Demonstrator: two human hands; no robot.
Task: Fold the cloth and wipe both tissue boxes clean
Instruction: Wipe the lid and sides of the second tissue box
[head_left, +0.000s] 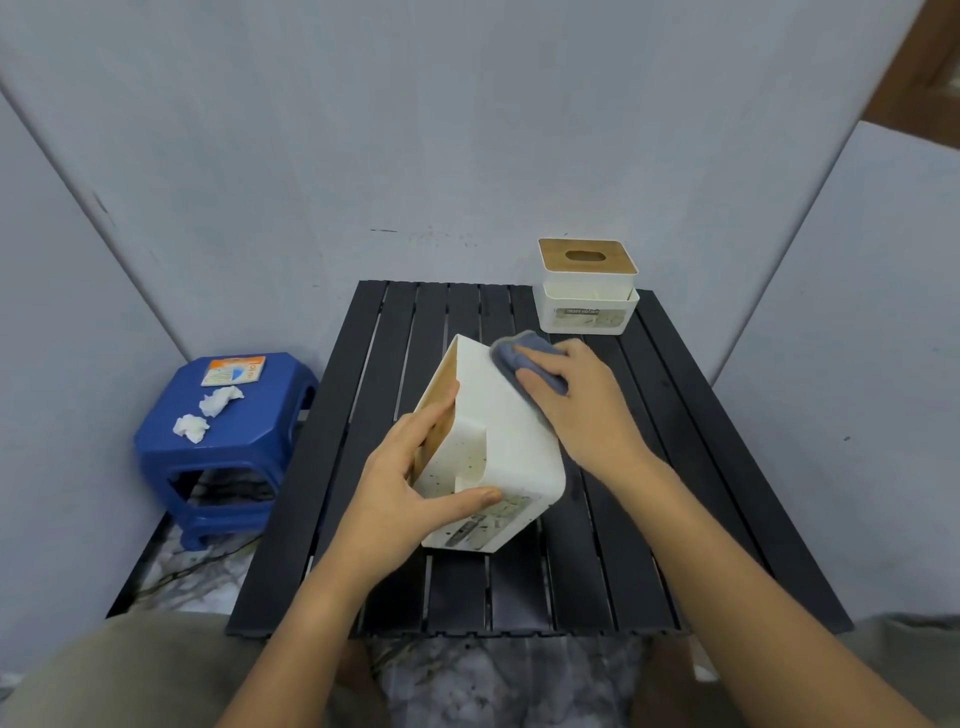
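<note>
A white tissue box (511, 447) with a wooden lid lies tipped on its side in the middle of the black slatted table (675, 467). My left hand (410, 483) grips its near end, thumb across the labelled face and fingers on the wooden lid. My right hand (582, 400) presses a folded grey-blue cloth (519, 358) onto the far upper corner of the box, fingers laid over the cloth. A second white tissue box (589, 306) with a wooden lid stands upright at the table's far right corner.
A blue plastic stool (228, 447) stands left of the table, with two crumpled tissues (208, 415) and a small orange packet (234, 370) on top. Grey walls close in behind and on both sides. Marble-patterned floor shows below.
</note>
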